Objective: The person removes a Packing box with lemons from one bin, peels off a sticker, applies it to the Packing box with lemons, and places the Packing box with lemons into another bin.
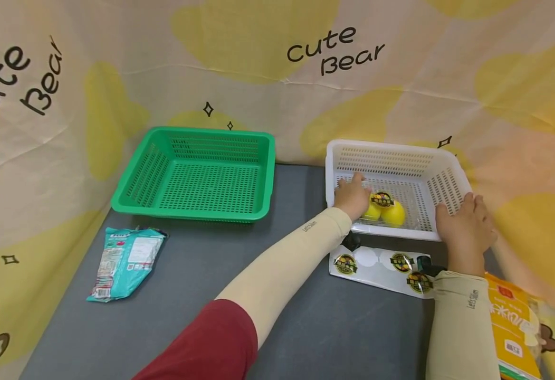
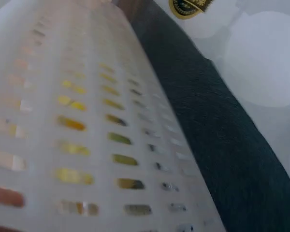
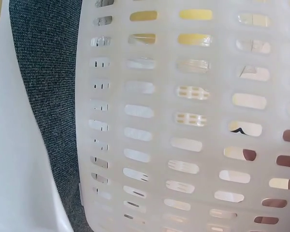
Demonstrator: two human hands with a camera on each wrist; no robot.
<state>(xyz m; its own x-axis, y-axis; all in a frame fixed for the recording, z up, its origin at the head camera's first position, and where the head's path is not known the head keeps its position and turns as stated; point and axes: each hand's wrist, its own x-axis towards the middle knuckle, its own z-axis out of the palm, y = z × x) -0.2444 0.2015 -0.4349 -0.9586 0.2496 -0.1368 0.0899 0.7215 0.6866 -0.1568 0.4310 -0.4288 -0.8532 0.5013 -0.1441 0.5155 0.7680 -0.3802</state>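
Note:
Inside the white basket [image 1: 453, 182] lies a clear plastic package with two round yellow fruits [image 1: 393, 213], and a black-and-gold sticker sits on top. My left hand [image 1: 352, 198] reaches into the basket at the package's left side, fingers spread; whether it touches the plastic cannot be made out. Over the front right corner of the basket is my right hand [image 1: 467, 229], its fingers loosely extended and holding nothing visible. Through the slots of the basket wall [image 2: 94, 159] in the left wrist view, yellow fruit and some skin show. The right wrist view also shows the slotted wall [image 3: 169, 130].
A sheet of round stickers [image 1: 379, 272] lies in front of the white basket. To the left stands a green basket [image 1: 211, 184], with a teal packet [image 1: 127, 264] before it. An orange bag [image 1: 510, 327] lies by the right forearm. Printed cloth [image 1: 277, 79] hangs behind.

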